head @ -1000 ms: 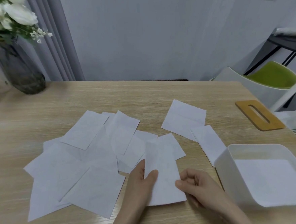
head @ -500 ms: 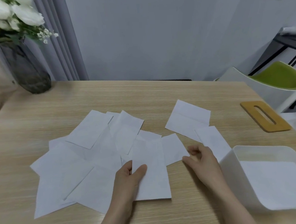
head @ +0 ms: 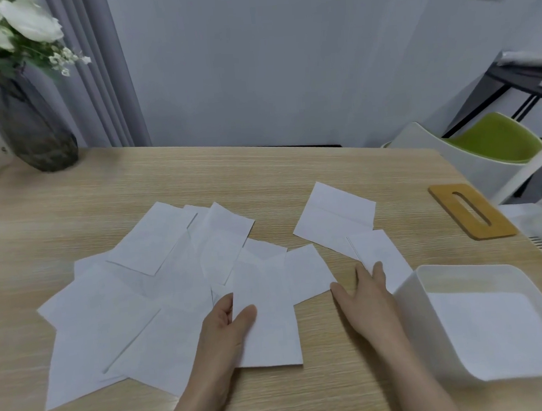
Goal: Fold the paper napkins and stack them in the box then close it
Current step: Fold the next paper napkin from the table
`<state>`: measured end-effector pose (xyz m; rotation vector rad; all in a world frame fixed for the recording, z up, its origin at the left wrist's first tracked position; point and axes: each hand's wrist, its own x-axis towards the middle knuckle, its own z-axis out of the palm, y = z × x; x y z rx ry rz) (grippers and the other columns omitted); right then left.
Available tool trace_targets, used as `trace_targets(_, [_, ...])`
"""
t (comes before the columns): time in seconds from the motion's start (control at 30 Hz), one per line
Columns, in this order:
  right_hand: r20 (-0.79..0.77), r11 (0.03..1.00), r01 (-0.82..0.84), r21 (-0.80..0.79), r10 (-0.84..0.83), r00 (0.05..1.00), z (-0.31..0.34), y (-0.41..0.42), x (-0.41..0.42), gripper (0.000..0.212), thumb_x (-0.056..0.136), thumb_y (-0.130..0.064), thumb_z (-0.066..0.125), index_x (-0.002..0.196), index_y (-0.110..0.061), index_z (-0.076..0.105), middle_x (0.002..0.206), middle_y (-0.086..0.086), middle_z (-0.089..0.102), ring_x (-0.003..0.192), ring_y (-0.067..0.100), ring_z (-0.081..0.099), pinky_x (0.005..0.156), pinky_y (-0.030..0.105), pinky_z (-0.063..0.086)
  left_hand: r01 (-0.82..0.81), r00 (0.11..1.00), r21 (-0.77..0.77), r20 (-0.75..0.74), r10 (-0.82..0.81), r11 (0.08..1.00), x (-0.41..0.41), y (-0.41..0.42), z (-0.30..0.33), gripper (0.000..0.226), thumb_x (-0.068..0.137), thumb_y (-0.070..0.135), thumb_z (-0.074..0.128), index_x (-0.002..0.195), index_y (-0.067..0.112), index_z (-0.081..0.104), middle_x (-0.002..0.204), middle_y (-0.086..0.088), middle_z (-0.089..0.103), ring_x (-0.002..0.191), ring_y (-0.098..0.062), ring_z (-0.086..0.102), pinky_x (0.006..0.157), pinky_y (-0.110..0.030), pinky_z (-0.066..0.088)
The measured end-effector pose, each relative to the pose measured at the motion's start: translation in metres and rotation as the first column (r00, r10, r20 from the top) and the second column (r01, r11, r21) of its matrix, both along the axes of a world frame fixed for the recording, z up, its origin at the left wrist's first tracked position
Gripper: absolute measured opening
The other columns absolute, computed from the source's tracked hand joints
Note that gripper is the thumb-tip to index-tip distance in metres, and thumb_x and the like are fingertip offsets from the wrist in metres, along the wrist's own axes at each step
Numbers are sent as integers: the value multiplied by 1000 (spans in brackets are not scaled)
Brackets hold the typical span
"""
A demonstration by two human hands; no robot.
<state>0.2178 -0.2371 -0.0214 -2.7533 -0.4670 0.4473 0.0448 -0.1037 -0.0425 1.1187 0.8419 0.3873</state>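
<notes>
- Napkins lie loose and overlapping across the wooden table, most of them left of centre.
- My left hand pinches the left edge of a folded napkin, thumb on top.
- My right hand lies flat, fingers straight, fingertips touching a small napkin.
- Box, white and open, stands just right of that hand, one napkin flat inside.
- Its wooden lid rests farther back.

Single head-worn view, wide-angle, looking forward and down across the counter. Close over both hands at the near edge; far wall visible beyond.
</notes>
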Motion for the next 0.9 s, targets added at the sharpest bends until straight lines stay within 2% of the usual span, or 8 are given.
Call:
trace_targets(0.33, [-14,999,-47,-23,46,999,10,-2,-1,60,99,-44,32,145,-7,25,160,3,10,125,29,49,96,40,43,-5,999,-28,39,6,1000,-2,-1,-1,23,93,6,59,96,21,75,101,-4,76,94,-26,73,88,-44,54])
trace_targets(0.47, [-40,984,-178,-27,177,983,28,6,-24,39,97,-50,32,110,-19,50,141,-4,42,113,21,54,89,35,42,-37,996,-32,81,39,999,-3,-3,1,25,93,4,57,95,22,75,101,-4,76,93,-24,73,82,-40,53])
trace_targets(0.53, [-62,973,-230,-21,229,972,35,10,-38,30,96,-53,33,82,-27,39,113,-4,51,95,18,53,79,32,39,-72,993,-28,96,74,997,-3,-4,3,27,93,3,57,92,23,75,98,-3,76,89,-22,73,74,-38,54])
trace_targets(0.6, [-62,961,-277,-8,276,959,42,13,-53,37,95,-54,35,68,-29,28,90,-10,42,80,14,44,71,30,34,-103,987,-62,115,109,993,-3,-5,3,27,94,2,55,95,22,72,97,-5,76,83,-28,73,61,-46,58])
trace_targets(0.67, [-70,950,-311,23,312,948,44,14,-63,38,93,-55,37,70,-25,41,82,-10,46,78,14,47,66,29,33,-121,983,-94,127,133,988,-4,-5,2,24,95,2,54,104,19,69,100,-5,74,82,-32,73,56,-52,58])
trace_targets(0.73, [-105,954,-290,75,297,949,43,14,-66,38,91,-57,40,97,-26,60,101,-16,59,98,12,55,75,27,36,-129,981,-101,131,142,987,-4,-5,0,23,95,4,54,111,17,65,104,-6,73,85,-34,72,57,-53,58])
trace_targets(0.8, [-95,965,-223,139,237,967,42,11,-63,35,91,-57,42,112,-35,59,118,-22,58,111,7,54,85,28,40,-123,981,-101,141,136,987,-5,-4,-1,23,96,4,54,113,15,64,105,-7,72,86,-37,71,57,-52,57])
trace_targets(0.9, [28,976,-153,154,151,988,38,5,-50,24,93,-47,45,111,-34,54,122,-18,54,101,10,57,79,29,42,-109,980,-98,157,124,989,-6,-4,-1,22,96,3,53,112,15,64,100,-10,73,76,-38,71,54,-57,57])
